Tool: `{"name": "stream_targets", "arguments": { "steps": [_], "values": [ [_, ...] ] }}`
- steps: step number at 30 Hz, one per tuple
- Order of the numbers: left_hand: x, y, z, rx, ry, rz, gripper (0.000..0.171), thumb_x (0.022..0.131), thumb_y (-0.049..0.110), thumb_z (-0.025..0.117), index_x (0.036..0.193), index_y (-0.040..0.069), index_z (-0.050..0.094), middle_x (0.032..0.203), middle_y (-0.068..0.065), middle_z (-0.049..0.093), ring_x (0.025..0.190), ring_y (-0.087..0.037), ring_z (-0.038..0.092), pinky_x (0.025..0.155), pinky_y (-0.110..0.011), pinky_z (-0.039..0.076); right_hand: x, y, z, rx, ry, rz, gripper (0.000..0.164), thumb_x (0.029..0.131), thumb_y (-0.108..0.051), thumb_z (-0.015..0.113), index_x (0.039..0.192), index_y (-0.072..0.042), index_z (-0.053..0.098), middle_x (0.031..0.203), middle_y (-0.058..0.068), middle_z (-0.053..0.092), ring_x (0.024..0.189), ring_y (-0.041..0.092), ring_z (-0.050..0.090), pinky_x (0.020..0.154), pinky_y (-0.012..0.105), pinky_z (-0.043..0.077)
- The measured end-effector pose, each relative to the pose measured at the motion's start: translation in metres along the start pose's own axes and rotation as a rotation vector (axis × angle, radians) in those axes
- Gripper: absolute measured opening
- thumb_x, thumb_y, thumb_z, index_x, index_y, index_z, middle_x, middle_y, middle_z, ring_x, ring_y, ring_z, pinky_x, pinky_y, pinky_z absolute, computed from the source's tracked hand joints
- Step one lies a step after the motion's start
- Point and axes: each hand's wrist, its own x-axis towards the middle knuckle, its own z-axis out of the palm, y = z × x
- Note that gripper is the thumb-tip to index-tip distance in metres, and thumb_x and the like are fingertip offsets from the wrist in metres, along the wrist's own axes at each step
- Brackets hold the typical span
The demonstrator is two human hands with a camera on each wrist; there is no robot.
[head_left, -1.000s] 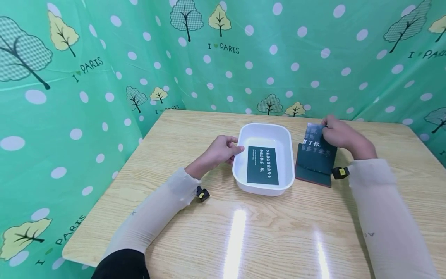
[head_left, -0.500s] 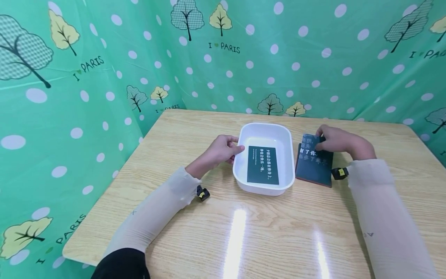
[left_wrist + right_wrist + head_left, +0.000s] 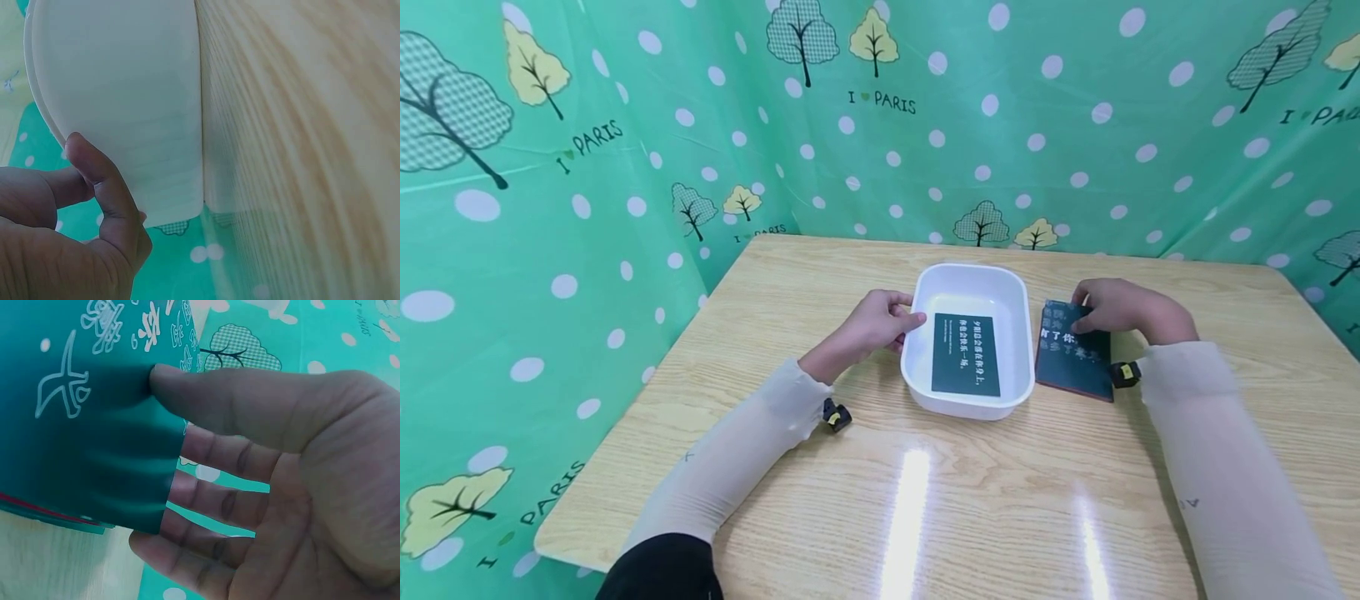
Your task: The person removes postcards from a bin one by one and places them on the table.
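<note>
A white plastic tub [image 3: 955, 409] stands on the table, a dark green card [image 3: 965, 357] with white lettering lying inside it. My left hand [image 3: 880, 322] holds the tub's left side, thumb at the rim and fingers along the outer wall; the left wrist view shows this wall [image 3: 131, 106] close up. Right of the tub, my right hand [image 3: 1123, 307] pinches another dark green printed card [image 3: 94, 444] at its edge, thumb on top and fingers beneath. This card is slightly bowed and lies over a thin dark stack [image 3: 56, 517] with a reddish edge.
The wooden table [image 3: 1000, 500] reflects bright light streaks near its front. A green dotted curtain [image 3: 880, 167] with printed trees hangs behind and to the left. Small black wrist devices sit below the left cuff [image 3: 837, 417] and beside the right cuff [image 3: 1125, 374].
My right hand has lowered the card toward me and slightly left, from tilted up to nearly flat over the stack. My left hand and the tub have stayed in place.
</note>
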Motion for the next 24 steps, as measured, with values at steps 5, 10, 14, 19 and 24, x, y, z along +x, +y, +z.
{"name": "stream_targets", "arguments": {
  "steps": [5, 10, 14, 19, 24],
  "values": [
    [-0.0002, 0.0011, -0.0007, -0.001, 0.002, -0.004, 0.051, 0.095, 0.021, 0.067, 0.138, 0.004, 0.047, 0.091, -0.010, 0.059, 0.066, -0.018, 0.061, 0.058, -0.033, 0.058, 0.0022, -0.0009, 0.0022, -0.029, -0.005, 0.009, 0.049, 0.089, -0.021, 0.071, 0.122, 0.010, 0.053, 0.118, 0.033, 0.053, 0.100, 0.042, 0.054, 0.086, 0.060, 0.046],
    [-0.0016, 0.0017, -0.0005, 0.007, 0.008, -0.004, 0.049, 0.095, 0.021, 0.067, 0.137, 0.004, 0.048, 0.089, -0.010, 0.059, 0.065, -0.018, 0.061, 0.056, -0.032, 0.058, 0.0039, -0.0025, 0.0067, -0.038, -0.011, 0.037, 0.046, 0.090, -0.021, 0.070, 0.122, 0.008, 0.054, 0.117, 0.030, 0.055, 0.098, 0.040, 0.055, 0.085, 0.060, 0.047],
    [-0.0031, 0.0024, 0.0000, 0.005, 0.007, 0.000, 0.046, 0.095, 0.020, 0.067, 0.135, 0.004, 0.051, 0.086, -0.009, 0.057, 0.064, -0.017, 0.060, 0.054, -0.030, 0.057, 0.0038, -0.0044, 0.0085, -0.046, -0.002, 0.041, 0.046, 0.090, -0.020, 0.070, 0.122, 0.009, 0.054, 0.117, 0.030, 0.056, 0.098, 0.039, 0.056, 0.085, 0.059, 0.047],
    [-0.0033, 0.0030, 0.0002, -0.009, 0.009, -0.002, 0.046, 0.095, 0.019, 0.067, 0.135, 0.003, 0.051, 0.084, -0.009, 0.057, 0.063, -0.017, 0.060, 0.053, -0.029, 0.056, 0.0021, -0.0065, 0.0083, -0.048, 0.003, 0.043, 0.049, 0.089, -0.021, 0.071, 0.122, 0.010, 0.054, 0.117, 0.031, 0.056, 0.098, 0.040, 0.056, 0.085, 0.060, 0.047],
    [-0.0026, 0.0030, 0.0002, -0.014, 0.008, -0.007, 0.046, 0.094, 0.019, 0.067, 0.134, 0.003, 0.051, 0.084, -0.009, 0.057, 0.064, -0.018, 0.060, 0.053, -0.030, 0.057, 0.0023, -0.0062, 0.0083, -0.051, 0.001, 0.040, 0.049, 0.089, -0.021, 0.070, 0.122, 0.011, 0.053, 0.116, 0.031, 0.055, 0.097, 0.040, 0.056, 0.084, 0.059, 0.048]
  ]
}}
